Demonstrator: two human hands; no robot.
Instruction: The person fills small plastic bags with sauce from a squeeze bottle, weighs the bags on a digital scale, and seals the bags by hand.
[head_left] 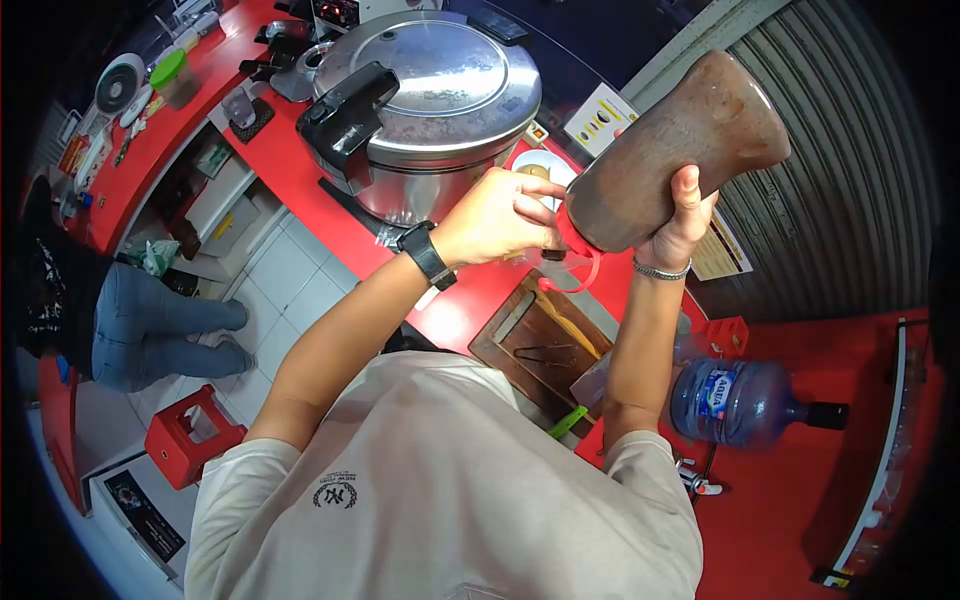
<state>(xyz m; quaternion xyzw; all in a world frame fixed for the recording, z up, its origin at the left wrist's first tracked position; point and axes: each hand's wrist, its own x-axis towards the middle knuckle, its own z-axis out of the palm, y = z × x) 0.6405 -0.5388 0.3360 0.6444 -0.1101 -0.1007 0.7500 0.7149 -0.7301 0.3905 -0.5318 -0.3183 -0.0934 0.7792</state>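
Observation:
My right hand [680, 225] is wrapped round a large squeeze bottle [690, 140] of brown sauce, tilted with its red cap [575, 232] down. A red strap [590, 275] hangs from the cap. Close against the cap, my left hand [500, 215] has its fingers curled in. A clear, thin piece shows just below these fingers, but what they grip is partly hidden. Behind my left hand, a white plate [545, 163] bears something brownish.
A big steel cooker [425, 90] with a black handle stands beyond my left arm. Below my hands are a wooden box [545, 340] with tongs and a green-handled tool [568, 422]. A water bottle [740, 402] lies at right. Another person [150, 320] and a red stool [195, 435] are at left.

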